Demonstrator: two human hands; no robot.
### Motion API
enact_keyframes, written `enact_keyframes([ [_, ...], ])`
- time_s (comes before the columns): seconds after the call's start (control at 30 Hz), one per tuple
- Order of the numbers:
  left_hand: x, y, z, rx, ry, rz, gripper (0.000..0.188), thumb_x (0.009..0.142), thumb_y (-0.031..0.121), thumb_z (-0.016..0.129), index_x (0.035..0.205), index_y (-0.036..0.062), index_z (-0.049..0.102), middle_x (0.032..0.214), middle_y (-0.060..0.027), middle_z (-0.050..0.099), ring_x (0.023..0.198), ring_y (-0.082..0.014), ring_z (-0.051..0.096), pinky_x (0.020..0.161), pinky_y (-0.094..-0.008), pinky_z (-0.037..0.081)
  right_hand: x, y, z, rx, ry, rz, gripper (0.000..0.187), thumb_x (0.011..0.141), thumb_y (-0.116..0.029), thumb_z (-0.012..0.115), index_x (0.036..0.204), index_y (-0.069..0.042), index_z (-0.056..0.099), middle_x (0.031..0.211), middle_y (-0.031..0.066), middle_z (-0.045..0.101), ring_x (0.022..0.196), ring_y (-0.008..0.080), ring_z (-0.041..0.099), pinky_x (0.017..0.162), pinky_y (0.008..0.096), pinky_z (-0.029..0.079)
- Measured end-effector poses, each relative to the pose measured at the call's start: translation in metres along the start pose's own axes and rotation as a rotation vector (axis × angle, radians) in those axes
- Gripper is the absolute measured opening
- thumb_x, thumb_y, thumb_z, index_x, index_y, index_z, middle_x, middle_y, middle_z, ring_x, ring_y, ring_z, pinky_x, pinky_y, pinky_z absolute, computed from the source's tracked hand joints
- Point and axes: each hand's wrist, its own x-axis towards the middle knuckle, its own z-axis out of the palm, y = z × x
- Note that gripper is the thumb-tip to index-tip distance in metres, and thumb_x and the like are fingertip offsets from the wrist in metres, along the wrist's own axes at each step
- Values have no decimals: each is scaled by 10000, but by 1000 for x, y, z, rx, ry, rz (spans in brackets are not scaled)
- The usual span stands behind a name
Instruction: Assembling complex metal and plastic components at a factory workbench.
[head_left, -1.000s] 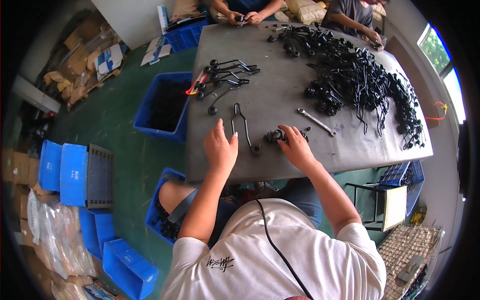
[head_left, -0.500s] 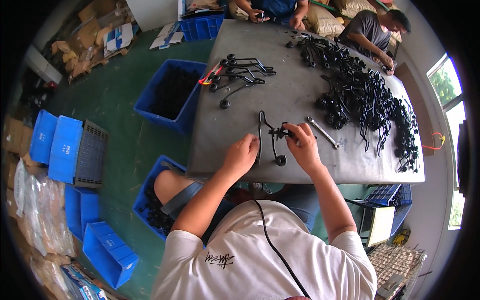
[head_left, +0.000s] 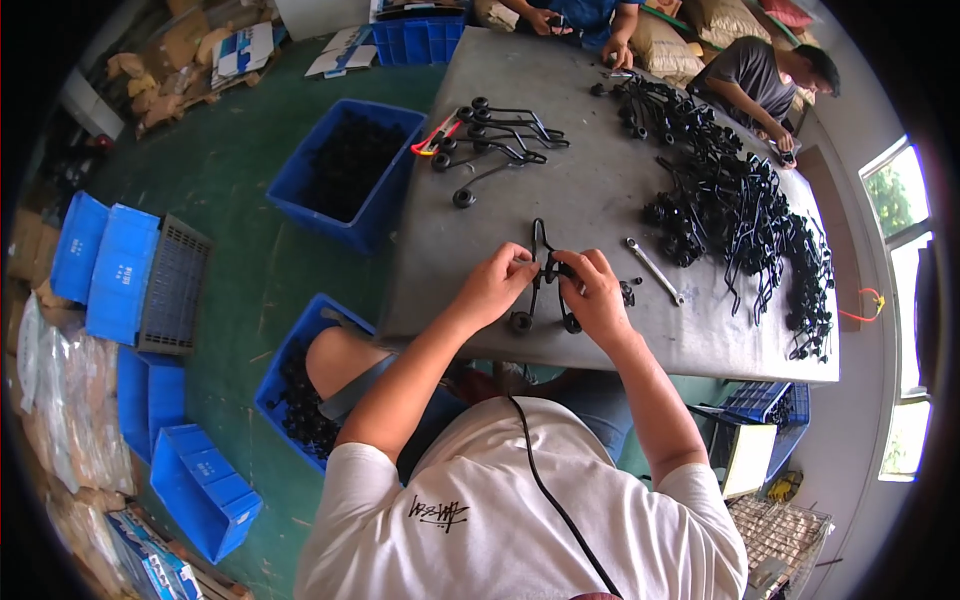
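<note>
Bent black rod: near the surface's (head_left: 480,245) near edge, its bend (head_left: 538,232) toward the far edge, probably so both legs sit within easy reach.
Black fitting: across the rod's legs, between the hands.
Right hand (head_left: 594,292): fingers clamped on the fitting's right side, seemingly to steady it.
Left hand (head_left: 500,282): fingertips drawn together at the left leg; whether they grip rod or fitting, I cannot tell.
Wrench (head_left: 655,272): flat, right of the right hand, likely kept close.
Separate rods (head_left: 512,128): by the left edge, apart from the right-edge heap (head_left: 735,205), perhaps to avoid mixing.
</note>
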Motion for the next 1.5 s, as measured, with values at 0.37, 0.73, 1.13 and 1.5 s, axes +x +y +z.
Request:
enact_keyframes([
  [0.37, -7, 8, -13, 40, -101, 139, 324, 919, 104, 724, 1196, 44, 569, 1034, -65, 672, 871, -133, 637, 800, -307, 533, 4, -6, 1, -12, -56, 52, 375, 836, -2, 632, 1197, -103, 662, 968, 117, 564, 720, 231, 624, 693, 346, 533],
  [0.73, 11, -5, -32, 71, -155, 131, 301, 865, 118, 767, 1073, 45, 563, 961, -90, 663, 830, -189, 646, 773, -325, 531, 22, -7, 0, -87, -141, 126, 374, 818, -69, 640, 1191, -97, 670, 936, 127, 577, 800, 268, 618, 763, 380, 521],
  [1.13, 23, 16, -32, 299, -249, 299, 298, 867, 93, 734, 1065, 30, 520, 986, -145, 691, 888, -309, 679, 768, -398, 536, 18, -4, 12, -8, -5, 237, 354, 834, -90, 657, 1186, -95, 692, 958, 120, 590, 817, 249, 629, 790, 358, 529],
  [1.5, 23, 26, -17, 410, -206, 290, 486, 827, 136, 805, 1239, 73, 555, 950, -106, 670, 828, -235, 649, 782, -366, 539, -20, 13, -5, 162, 112, 271, 381, 884, -131, 692, 1258, -75, 637, 1088, 124, 623, 766, 245, 631, 804, 360, 531],
])
